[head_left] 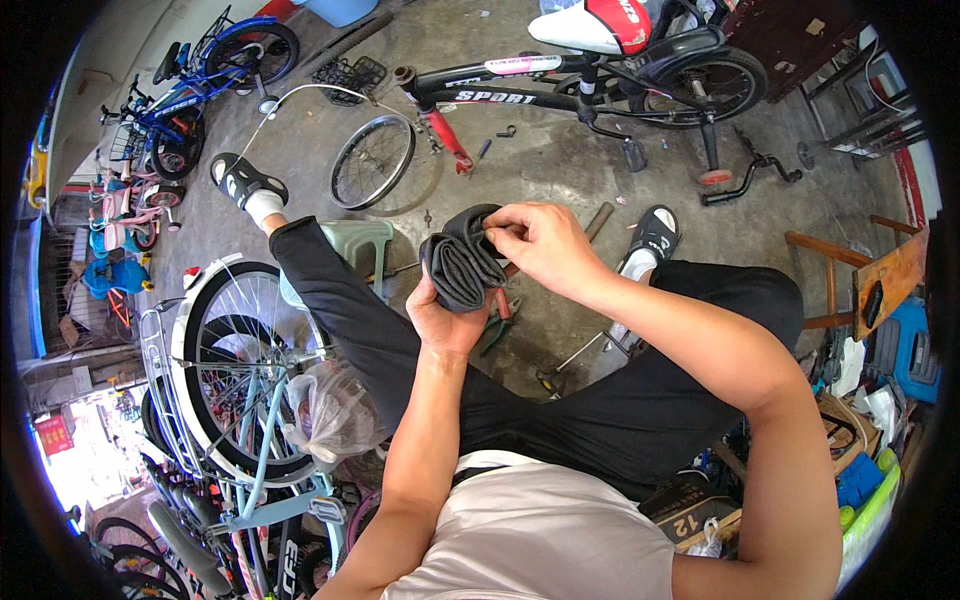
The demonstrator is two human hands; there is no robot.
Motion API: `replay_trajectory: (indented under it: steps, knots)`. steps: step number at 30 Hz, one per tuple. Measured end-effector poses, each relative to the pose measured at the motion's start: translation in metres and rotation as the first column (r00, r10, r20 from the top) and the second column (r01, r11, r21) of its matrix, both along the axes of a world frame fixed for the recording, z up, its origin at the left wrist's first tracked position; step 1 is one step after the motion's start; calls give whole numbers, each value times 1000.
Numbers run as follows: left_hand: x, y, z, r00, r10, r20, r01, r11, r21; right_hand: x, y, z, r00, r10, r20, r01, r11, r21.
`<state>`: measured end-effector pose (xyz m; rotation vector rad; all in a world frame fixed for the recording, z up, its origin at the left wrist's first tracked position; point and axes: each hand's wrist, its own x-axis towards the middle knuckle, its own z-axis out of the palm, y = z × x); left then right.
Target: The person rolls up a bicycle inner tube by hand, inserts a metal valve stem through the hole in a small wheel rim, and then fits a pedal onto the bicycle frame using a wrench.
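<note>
Hands are meeting at the centre of the view, slightly toward 12 o'clock. The left hand (448, 318) is cupping a folded black rubber inner tube (462, 258) from below, fingers wrapped around the bundle. The right hand (545, 243) is pinching the tube's upper fold between thumb and fingertips, so both hands are closed on the same bundle, above the person's black-trousered knees.

Packaging and labels: a crumpled clear plastic bag (335, 412) is hanging at 8 o'clock, against the frame of a pale blue bicycle with a white mudguard (235, 380). A brown cardboard box with dark printed figures (690, 515) is sitting at 5 o'clock beside the right elbow. A small red rectangular sign (53, 435) is showing at 8 o'clock near the rim. A white lettered band is running along the tube of a black children's bicycle with training wheels (600, 85) at 12 o'clock.

Surroundings: a loose spoked wheel with no tyre (372, 161) is lying on the grey concrete floor (560, 160) at 11 o'clock. A pale green plastic stool (360, 240) is standing just beside the left leg. A blue bicycle (215, 60) is parked at 10 o'clock. A wooden stand (870, 275) is occupying 3 o'clock.
</note>
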<state>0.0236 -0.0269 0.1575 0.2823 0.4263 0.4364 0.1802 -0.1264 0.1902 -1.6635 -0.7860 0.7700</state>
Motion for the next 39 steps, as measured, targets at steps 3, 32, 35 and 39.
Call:
replay_trajectory:
  steps: [3, 32, 35, 39]
  knots:
    - [-3, 2, -4, 1000, 8, 8, -8, 1000, -7, 4, -1, 2, 948, 23, 317, -46, 997, 64]
    - [-6, -4, 4, 999, 11, -39, -6, 990, 143, 58, -3, 18, 751, 324, -576, -345, 936, 78]
    - [-12, 6, 1, 996, 54, -64, -37, 969, 242, 26, -4, 6, 865, 355, -354, -371, 928, 24]
    - [-15, 4, 11, 999, -26, -43, 38, 943, 330, -12, -9, 20, 954, 280, -108, -292, 948, -124]
